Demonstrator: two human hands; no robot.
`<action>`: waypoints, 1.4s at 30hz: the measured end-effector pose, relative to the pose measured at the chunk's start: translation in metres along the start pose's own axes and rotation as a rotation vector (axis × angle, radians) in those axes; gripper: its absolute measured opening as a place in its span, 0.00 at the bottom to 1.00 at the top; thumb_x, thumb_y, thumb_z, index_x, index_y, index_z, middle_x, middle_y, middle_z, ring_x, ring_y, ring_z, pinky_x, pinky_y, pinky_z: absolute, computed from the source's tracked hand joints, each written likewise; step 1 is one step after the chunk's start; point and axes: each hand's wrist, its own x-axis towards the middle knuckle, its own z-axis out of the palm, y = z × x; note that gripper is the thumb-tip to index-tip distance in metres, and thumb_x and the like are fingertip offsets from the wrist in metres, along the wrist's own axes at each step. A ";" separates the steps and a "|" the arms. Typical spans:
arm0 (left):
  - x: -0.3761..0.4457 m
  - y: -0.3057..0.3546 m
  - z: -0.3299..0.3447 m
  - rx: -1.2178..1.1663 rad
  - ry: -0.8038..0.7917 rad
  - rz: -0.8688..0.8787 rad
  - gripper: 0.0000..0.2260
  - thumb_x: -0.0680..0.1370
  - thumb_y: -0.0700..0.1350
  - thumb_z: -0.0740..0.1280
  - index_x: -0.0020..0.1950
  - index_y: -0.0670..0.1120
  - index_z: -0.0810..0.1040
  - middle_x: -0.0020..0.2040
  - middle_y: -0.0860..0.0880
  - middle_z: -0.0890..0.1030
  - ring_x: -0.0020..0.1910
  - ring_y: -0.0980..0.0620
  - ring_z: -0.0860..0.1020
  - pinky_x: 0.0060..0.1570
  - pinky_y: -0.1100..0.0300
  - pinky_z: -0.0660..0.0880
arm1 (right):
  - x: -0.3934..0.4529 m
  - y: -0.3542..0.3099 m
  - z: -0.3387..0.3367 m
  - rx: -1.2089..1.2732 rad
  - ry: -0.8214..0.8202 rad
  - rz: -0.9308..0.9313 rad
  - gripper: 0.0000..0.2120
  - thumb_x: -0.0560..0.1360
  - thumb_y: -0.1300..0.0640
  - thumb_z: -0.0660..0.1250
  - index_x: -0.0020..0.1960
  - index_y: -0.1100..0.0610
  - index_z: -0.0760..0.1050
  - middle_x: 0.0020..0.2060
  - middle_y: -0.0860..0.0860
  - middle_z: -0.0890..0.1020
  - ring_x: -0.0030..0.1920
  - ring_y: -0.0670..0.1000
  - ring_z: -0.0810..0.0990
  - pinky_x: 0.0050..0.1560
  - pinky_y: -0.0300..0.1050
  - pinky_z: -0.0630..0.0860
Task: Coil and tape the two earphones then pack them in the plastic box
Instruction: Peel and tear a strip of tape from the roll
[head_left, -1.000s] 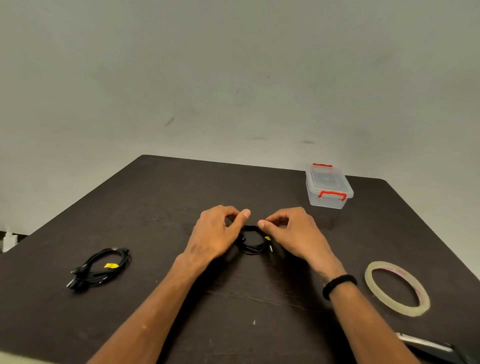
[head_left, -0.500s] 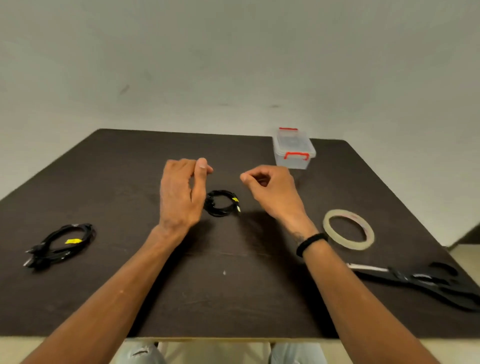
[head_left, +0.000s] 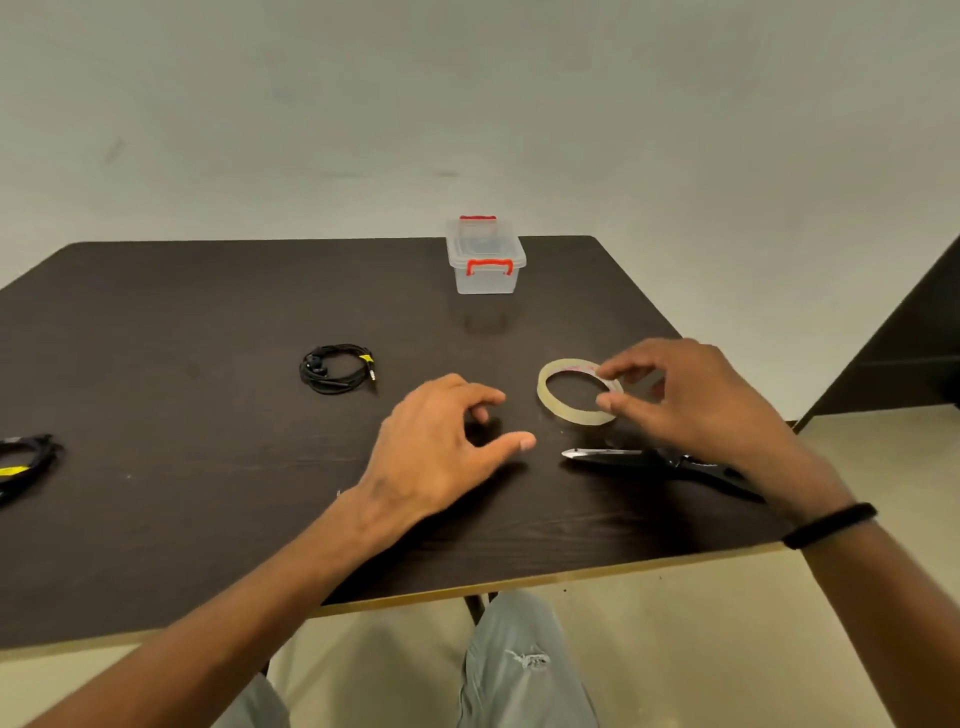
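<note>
We see a dark brown worktop (head_left: 208, 467) with a thin pale edge, set against a plain pale wall (head_left: 467, 104), and a light floor (head_left: 649, 649) shows under it. A clear plastic box (head_left: 486, 264) with red clips stands shut near the far edge. One coiled earphone (head_left: 336, 368) lies in the middle of the worktop, and the other coiled earphone (head_left: 23, 462) lies far off at the left edge, partly cut off. Our right hand (head_left: 691, 400) is over the tape roll (head_left: 576, 392), with thumb and finger apart around its right side; we cannot tell if they touch it. Our left hand (head_left: 441, 452) hangs open and holds nothing, just left of the tape roll. Black scissors (head_left: 660, 462) lie near the tape roll, partly under our right hand.
</note>
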 end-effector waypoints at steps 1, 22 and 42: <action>0.003 0.006 0.005 0.056 -0.010 -0.006 0.26 0.70 0.70 0.73 0.63 0.59 0.82 0.49 0.60 0.79 0.47 0.61 0.76 0.49 0.58 0.76 | -0.001 0.002 0.003 -0.026 -0.035 -0.022 0.15 0.74 0.48 0.78 0.60 0.47 0.85 0.55 0.42 0.84 0.53 0.43 0.80 0.57 0.45 0.79; 0.033 0.031 0.038 0.030 0.023 -0.091 0.06 0.77 0.56 0.74 0.49 0.56 0.87 0.45 0.57 0.81 0.42 0.60 0.76 0.43 0.58 0.74 | 0.004 0.022 0.026 0.034 -0.080 -0.124 0.07 0.78 0.55 0.76 0.55 0.47 0.86 0.47 0.38 0.81 0.56 0.44 0.77 0.51 0.38 0.72; 0.040 -0.017 0.017 -0.027 0.054 -0.009 0.02 0.77 0.51 0.74 0.46 0.54 0.85 0.44 0.56 0.79 0.36 0.62 0.75 0.46 0.52 0.80 | -0.006 0.057 -0.021 0.067 -0.112 -0.106 0.15 0.77 0.49 0.75 0.62 0.39 0.83 0.59 0.33 0.83 0.61 0.37 0.79 0.61 0.36 0.75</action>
